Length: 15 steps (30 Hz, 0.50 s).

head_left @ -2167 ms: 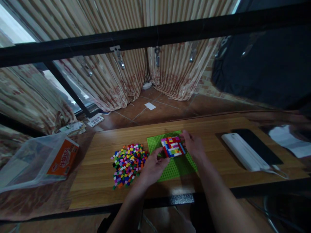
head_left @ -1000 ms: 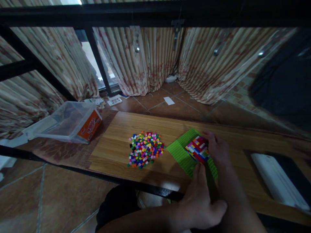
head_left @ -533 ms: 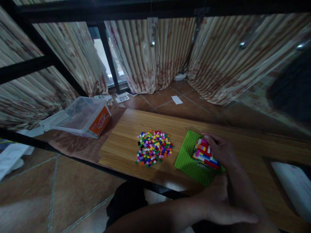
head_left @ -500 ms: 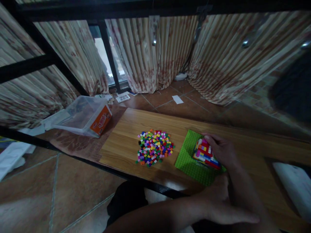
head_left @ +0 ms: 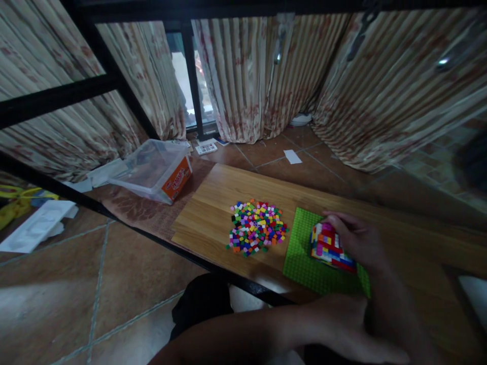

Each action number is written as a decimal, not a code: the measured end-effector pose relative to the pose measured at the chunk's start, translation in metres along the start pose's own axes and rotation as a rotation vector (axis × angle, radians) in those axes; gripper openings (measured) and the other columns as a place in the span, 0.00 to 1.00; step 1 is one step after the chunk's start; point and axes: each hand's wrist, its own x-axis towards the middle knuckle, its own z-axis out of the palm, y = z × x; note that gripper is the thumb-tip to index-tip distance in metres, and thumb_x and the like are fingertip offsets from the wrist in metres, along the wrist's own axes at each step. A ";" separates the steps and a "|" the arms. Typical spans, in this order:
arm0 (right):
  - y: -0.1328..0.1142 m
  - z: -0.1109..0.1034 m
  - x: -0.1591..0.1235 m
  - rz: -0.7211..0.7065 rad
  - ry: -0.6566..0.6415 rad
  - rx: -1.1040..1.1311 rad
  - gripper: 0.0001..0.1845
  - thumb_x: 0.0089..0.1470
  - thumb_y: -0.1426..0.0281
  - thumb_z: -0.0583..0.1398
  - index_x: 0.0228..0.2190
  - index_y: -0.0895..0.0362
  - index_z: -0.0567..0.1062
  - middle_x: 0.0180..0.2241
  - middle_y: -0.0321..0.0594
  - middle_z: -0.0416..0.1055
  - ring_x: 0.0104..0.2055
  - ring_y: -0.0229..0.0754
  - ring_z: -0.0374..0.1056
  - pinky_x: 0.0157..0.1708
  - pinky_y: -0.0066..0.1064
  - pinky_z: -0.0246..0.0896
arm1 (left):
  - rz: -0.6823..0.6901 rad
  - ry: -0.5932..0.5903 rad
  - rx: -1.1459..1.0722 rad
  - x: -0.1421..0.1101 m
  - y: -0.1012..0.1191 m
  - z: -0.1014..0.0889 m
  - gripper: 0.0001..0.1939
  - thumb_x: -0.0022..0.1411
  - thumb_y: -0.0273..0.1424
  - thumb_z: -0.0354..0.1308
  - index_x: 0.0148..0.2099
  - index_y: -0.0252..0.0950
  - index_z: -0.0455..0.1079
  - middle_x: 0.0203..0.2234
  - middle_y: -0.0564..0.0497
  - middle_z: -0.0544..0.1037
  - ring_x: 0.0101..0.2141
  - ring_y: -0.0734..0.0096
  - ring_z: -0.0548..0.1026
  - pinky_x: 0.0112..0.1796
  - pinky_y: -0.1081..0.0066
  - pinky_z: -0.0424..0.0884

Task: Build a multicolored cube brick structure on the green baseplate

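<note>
A small block of multicoloured toy bricks (head_left: 327, 244) rests over the green studded baseplate (head_left: 299, 256), right of the middle. My right hand (head_left: 355, 238) grips its far right side, with the thumb along the top edge and the other fingers partly hidden. In front of the plate's near edge is my left hand (head_left: 350, 322), with its thumb stretched out to the right, apart from the fingers. Its fingertips are dim, and I cannot tell whether they touch the plate. Left of the plate lies a loose pile of small coloured bricks (head_left: 256, 228).
The wooden tabletop (head_left: 207, 213) has a dark front edge. At its left end stands a clear plastic bin (head_left: 152, 170) with an orange label. A white object (head_left: 474, 291) shows at the far right. Striped curtains (head_left: 243, 76) hang behind, and white packaging (head_left: 40, 225) lies at left.
My view has swung left, so everything sits further right. The brick block has turned on the baseplate. My left hand has moved from the block's left side round to the near side.
</note>
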 end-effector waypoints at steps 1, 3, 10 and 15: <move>-0.004 -0.002 -0.001 0.001 0.033 -0.022 0.19 0.51 0.53 0.62 0.37 0.52 0.82 0.38 0.42 0.81 0.40 0.50 0.77 0.42 0.42 0.72 | -0.006 -0.030 0.034 0.000 0.001 -0.002 0.40 0.48 0.52 0.65 0.57 0.28 0.70 0.42 0.37 0.79 0.40 0.45 0.79 0.34 0.59 0.74; -0.015 -0.004 -0.005 -0.026 0.119 -0.059 0.18 0.51 0.53 0.63 0.35 0.52 0.82 0.38 0.43 0.81 0.42 0.51 0.76 0.46 0.44 0.70 | -0.009 -0.099 0.103 0.001 0.003 -0.007 0.36 0.49 0.53 0.63 0.50 0.28 0.73 0.36 0.39 0.80 0.37 0.49 0.79 0.31 0.62 0.72; -0.068 0.024 -0.034 -0.277 0.186 -0.008 0.14 0.53 0.56 0.63 0.36 0.51 0.82 0.37 0.41 0.81 0.39 0.46 0.77 0.42 0.38 0.71 | -0.017 -0.674 0.121 -0.005 0.001 -0.038 0.19 0.51 0.44 0.67 0.25 0.33 0.71 0.24 0.48 0.79 0.28 0.63 0.78 0.29 0.68 0.73; -0.080 0.070 -0.047 -0.441 -0.063 -0.028 0.11 0.57 0.62 0.61 0.38 0.52 0.81 0.38 0.39 0.81 0.39 0.44 0.77 0.41 0.36 0.71 | 0.030 -0.829 -0.189 -0.013 -0.005 -0.048 0.16 0.45 0.36 0.73 0.31 0.34 0.72 0.24 0.53 0.79 0.28 0.66 0.78 0.28 0.70 0.75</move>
